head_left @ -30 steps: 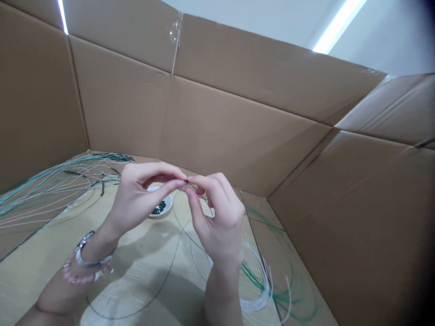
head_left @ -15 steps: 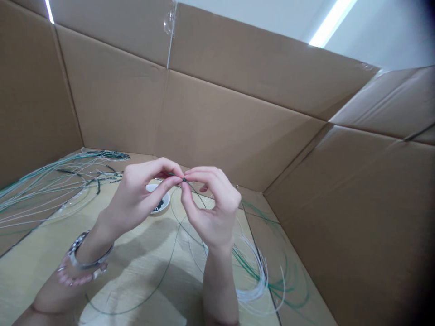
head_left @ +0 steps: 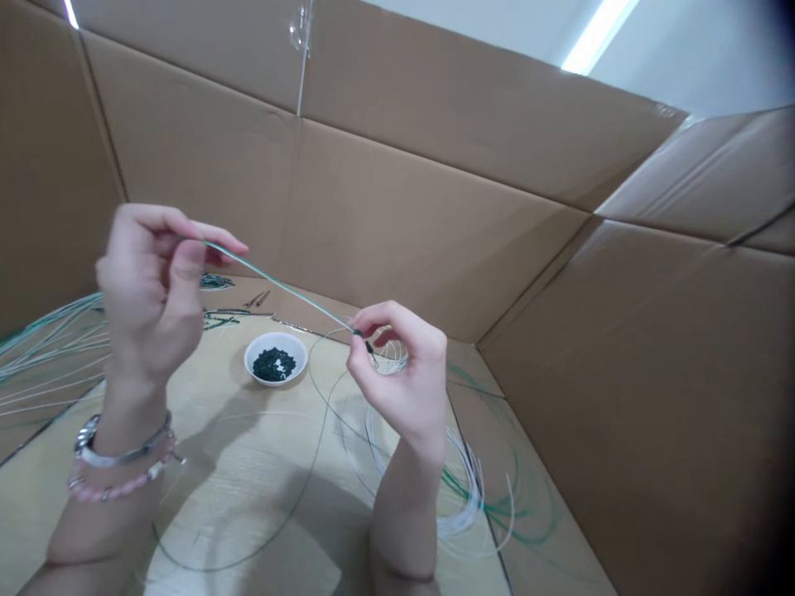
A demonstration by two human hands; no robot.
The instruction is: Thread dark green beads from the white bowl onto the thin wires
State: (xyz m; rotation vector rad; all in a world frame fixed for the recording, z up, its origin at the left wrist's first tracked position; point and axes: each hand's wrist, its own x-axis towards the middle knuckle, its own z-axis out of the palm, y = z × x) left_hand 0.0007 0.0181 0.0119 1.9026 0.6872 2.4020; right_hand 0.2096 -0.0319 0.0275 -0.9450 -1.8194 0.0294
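head view: thin green-white cord [head_left: 279,285] stretches straight between both hands, one end pinched in the closed fingers of the left hand [head_left: 149,290], the other held between thumb and index of the right hand [head_left: 397,372]. small dark bead [head_left: 369,348] sits just past the right hand's pinch. white ceramic bowl [head_left: 291,344] of dark beads [head_left: 273,364] stands on the pale wood table [head_left: 236,472], below the cord. loose white and green cord coils [head_left: 460,513] lie near the right forearm, a long bundle of strands [head_left: 50,356] off left. silver bangle [head_left: 124,451] and pink beaded bracelet [head_left: 105,488] on left wrist. corrugated cardboard walls [head_left: 435,232] surround the table, clear tape [head_left: 301,25] on a seam
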